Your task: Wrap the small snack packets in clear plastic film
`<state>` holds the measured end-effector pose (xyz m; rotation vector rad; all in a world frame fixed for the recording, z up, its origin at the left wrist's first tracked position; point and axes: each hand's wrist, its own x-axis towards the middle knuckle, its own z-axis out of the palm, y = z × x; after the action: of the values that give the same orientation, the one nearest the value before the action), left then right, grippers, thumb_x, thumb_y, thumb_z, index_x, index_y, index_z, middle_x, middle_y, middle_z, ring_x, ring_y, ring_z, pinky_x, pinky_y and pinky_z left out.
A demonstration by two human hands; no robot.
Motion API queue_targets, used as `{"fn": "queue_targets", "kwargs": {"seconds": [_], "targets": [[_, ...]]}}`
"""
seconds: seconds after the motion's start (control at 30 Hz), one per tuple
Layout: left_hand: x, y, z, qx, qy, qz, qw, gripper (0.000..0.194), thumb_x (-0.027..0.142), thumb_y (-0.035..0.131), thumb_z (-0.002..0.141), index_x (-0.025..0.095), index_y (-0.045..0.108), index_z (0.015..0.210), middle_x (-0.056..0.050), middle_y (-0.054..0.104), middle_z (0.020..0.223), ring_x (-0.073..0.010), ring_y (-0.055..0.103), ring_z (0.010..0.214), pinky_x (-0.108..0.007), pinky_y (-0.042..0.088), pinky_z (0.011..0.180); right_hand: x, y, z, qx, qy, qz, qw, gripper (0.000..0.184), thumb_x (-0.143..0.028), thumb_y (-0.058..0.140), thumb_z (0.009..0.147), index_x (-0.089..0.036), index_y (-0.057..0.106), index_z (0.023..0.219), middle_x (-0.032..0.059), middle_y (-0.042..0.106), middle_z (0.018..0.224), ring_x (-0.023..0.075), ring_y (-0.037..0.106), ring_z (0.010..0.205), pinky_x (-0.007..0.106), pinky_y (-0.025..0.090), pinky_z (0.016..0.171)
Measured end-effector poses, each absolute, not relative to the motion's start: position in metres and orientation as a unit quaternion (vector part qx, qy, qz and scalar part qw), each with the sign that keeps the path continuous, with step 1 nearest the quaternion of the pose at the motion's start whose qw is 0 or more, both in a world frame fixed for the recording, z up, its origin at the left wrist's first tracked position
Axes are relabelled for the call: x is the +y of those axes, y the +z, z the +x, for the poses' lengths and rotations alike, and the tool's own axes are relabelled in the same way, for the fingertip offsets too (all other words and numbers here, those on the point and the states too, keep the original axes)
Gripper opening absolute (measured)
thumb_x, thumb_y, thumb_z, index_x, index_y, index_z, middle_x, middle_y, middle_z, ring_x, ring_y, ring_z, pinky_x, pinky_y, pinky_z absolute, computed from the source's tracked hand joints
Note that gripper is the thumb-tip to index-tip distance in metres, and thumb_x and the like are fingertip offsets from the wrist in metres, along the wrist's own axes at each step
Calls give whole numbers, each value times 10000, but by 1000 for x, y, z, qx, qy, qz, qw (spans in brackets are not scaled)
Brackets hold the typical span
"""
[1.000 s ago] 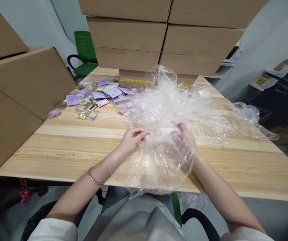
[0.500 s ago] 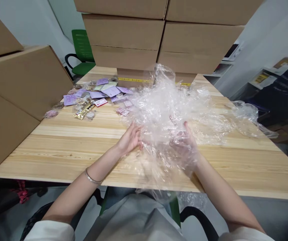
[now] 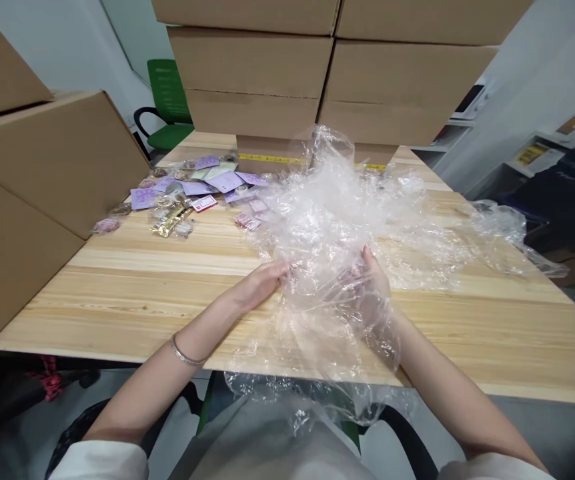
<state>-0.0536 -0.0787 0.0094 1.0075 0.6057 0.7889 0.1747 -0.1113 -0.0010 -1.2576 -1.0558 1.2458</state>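
Wooden table (image 3: pixel 132 290) under cardboard boxes (image 3: pixel 255 70); left hand (image 3: pixel 262 283) and right hand (image 3: pixel 374 283), grip around clear plastic (image 3: pixel 325 207)

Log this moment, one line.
left hand: touching clear plastic | right hand: partly covered by plastic | plastic: past table's near edge

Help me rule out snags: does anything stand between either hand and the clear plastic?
Nothing visible does. The left hand reaches the left side of the clear plastic directly; the right hand shows partly through a layer of it.
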Motion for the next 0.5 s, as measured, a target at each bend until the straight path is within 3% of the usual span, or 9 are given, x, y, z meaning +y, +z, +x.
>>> {"fn": "queue_targets", "kwargs": {"seconds": [0.13, 0.27, 0.33, 0.4, 0.5], "targets": [[-77, 2, -50, 326, 355, 503, 717, 368, 503, 852, 638, 193, 779, 823, -102, 759, 1069, -289, 633, 1150, -420, 415, 1066, -114, 3, 171, -337, 534, -565, 530, 566, -779, 547, 790, -252, 690, 938, 38, 613, 590, 213, 604, 526, 332, 489, 444], [-71, 5, -50, 367, 503, 443, 645, 340, 485, 841, 661, 187, 767, 808, -69, 774, 949, -237, 683, 1020, -354, 474, 992, -111, 13, 179, -322, 489, -589, 558, 434, -619, 770, 684, -258, 717, 918, -2, 658, 727, 141, 602, 575, 241, 479, 471], [-68, 9, -52, 368, 563, 400, 623, 327, 461, 856, 648, 197, 739, 800, -27, 764, 887, -195, 696, 899, -307, 528, 879, -109, 18, 184, -326, 464, -587, 577, 416, -565, 811, 647, -251, 728, 907, -25, 646, 749, 105, 573, 557, 212, 462, 474], [-66, 12, -54, 372, 582, 378, 616, 335, 459, 847, 667, 210, 712, 845, 1, 746, 823, -158, 682, 735, -268, 551, 702, -108, 22, 188, -338, 447, -578, 593, 401, -550, 811, 651, -235, 731, 886, -57, 554, 624, 69, 461, 455, 191, 385, 412], [-68, 12, -55, 400, 562, 397, 605, 348, 505, 774, 753, 223, 676, 931, 19, 696, 679, -101, 546, 461, -212, 422, 431, -106, 26, 193, -351, 425, -548, 629, 385, -541, 811, 653, -208, 706, 814, -109, 320, 471, 46, 235, 372, 188, 198, 340]]}}
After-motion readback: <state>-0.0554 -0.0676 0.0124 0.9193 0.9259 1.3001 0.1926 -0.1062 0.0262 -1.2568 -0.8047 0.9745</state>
